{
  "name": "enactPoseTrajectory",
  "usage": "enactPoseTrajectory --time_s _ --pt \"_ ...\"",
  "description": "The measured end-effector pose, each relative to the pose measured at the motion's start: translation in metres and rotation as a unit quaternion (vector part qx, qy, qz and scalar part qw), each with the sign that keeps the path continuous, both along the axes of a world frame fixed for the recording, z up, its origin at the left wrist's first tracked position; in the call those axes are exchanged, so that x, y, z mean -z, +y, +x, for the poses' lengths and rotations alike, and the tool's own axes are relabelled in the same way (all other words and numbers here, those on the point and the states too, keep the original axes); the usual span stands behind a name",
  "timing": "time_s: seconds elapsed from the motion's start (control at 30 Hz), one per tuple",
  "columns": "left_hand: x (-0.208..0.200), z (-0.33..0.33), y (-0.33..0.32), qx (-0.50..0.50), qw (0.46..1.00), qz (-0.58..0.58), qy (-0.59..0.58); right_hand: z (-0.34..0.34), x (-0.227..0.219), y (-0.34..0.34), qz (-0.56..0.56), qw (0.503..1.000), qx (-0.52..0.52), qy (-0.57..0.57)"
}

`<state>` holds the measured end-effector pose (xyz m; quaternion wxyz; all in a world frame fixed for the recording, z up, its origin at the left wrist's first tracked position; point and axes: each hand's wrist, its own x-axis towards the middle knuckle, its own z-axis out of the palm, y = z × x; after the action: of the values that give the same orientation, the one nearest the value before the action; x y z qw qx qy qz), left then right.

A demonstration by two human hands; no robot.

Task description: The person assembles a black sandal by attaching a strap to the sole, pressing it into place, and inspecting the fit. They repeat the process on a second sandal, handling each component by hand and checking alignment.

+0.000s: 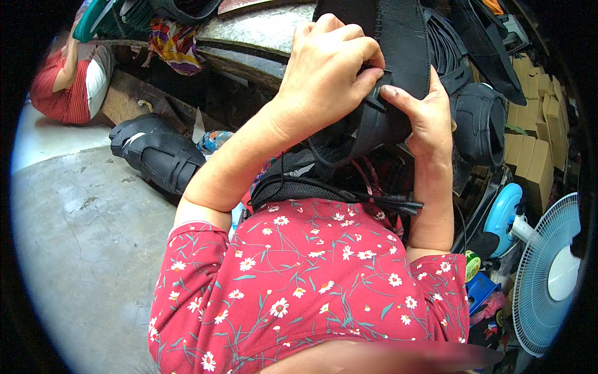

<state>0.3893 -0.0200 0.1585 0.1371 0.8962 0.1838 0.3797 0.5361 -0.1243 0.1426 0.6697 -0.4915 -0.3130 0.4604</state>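
In front of my chest I hold up a wide black leather piece [403,40] with a line of stitching along it. My left hand [330,68] is closed, thumb and fingers pinched at a narrow black strap or tab [374,98] on its face. My right hand [427,118] grips the same piece by its right side, thumb pressed near the tab and fingers mostly hidden behind. The lower part of the leather curves down toward my lap, and its full shape is hard to make out.
Stacked black leather pieces with straps [165,159] lie to the left; more black leather parts [479,118] are at the right. A worktop [261,34] stands ahead. Cardboard boxes [529,149] and a fan [548,274] are at the right. Another person [68,84] sits far left.
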Motion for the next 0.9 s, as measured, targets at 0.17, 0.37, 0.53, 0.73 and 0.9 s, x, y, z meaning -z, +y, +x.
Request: enactPoseTrajectory --time_s 0.17,0.37,0.53,0.73,0.9 --pt "0.008 -0.003 0.002 -0.012 0.994 -0.06 -0.086 0.006 0.003 0.004 -0.007 1.0 0.006 0.027" --pt "0.035 -0.035 0.022 -0.014 0.86 -0.459 -0.224 0.019 0.007 0.001 0.038 0.993 -0.016 0.112" --pt "0.042 -0.062 0.024 0.169 0.594 -0.764 -0.186 0.023 0.012 0.0 0.074 0.978 -0.052 0.186" --pt "0.03 -0.066 0.016 0.175 0.583 -0.735 -0.299 0.026 0.027 -0.004 -0.025 0.981 -0.157 0.114" --pt "0.022 -0.069 0.008 0.197 0.59 -0.719 -0.31 0.019 0.026 -0.019 -0.045 0.982 -0.144 0.116"
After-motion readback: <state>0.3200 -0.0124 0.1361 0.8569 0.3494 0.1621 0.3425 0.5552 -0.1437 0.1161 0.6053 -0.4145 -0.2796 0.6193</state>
